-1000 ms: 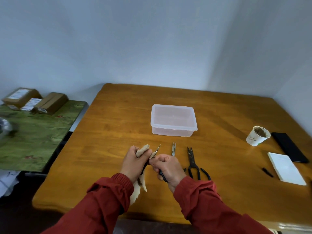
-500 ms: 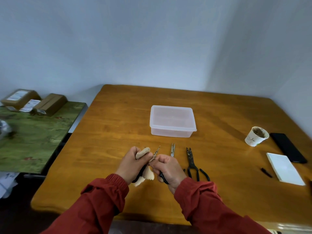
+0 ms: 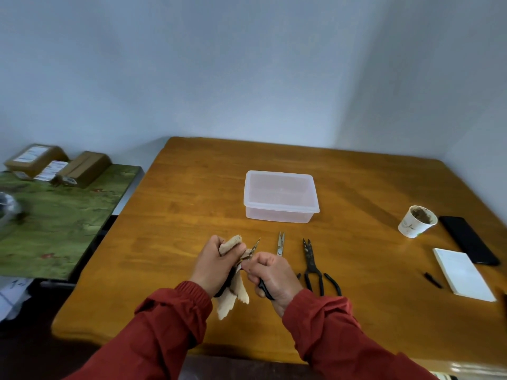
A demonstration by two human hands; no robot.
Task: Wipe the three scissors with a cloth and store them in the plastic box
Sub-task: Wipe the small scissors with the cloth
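Since half a second ago the loose end of the cloth (image 3: pixel 233 297) has dropped and now hangs long below the left hand (image 3: pixel 215 263), where it was bunched up short; both hands have hardly shifted over the near edge of the tabletop (image 3: pixel 178 215).

The left hand is curled round the upper part of the cloth and presses it against the blades of the first scissors (image 3: pixel 256 244), whose rusty tips poke out past the fingers toward the far edge. The right hand (image 3: pixel 271 272) is closed round the black handle of these scissors, with a thumb and finger pinched near the pivot. A dark handle loop also shows under the left hand.

Just right of the hands, the small silver scissors (image 3: pixel 280 244) lie flat on the wood, tips pointing away, partly hidden behind the right hand. Next to them on the right lie the black scissors (image 3: pixel 312 264), blades shut, long handles spread toward the near edge.

The plastic box (image 3: pixel 279 215) stands in the middle of the tabletop, beyond all three scissors and apart from them.

Along the right edge stand a paper cup (image 3: pixel 411 226), a black phone (image 3: pixel 469 239), a white notepad (image 3: pixel 463 272) and a small black cap (image 3: pixel 433 280). Past the left edge is a green side table (image 3: pixel 55 215) carrying two cardboard parcels (image 3: pixel 83 168).
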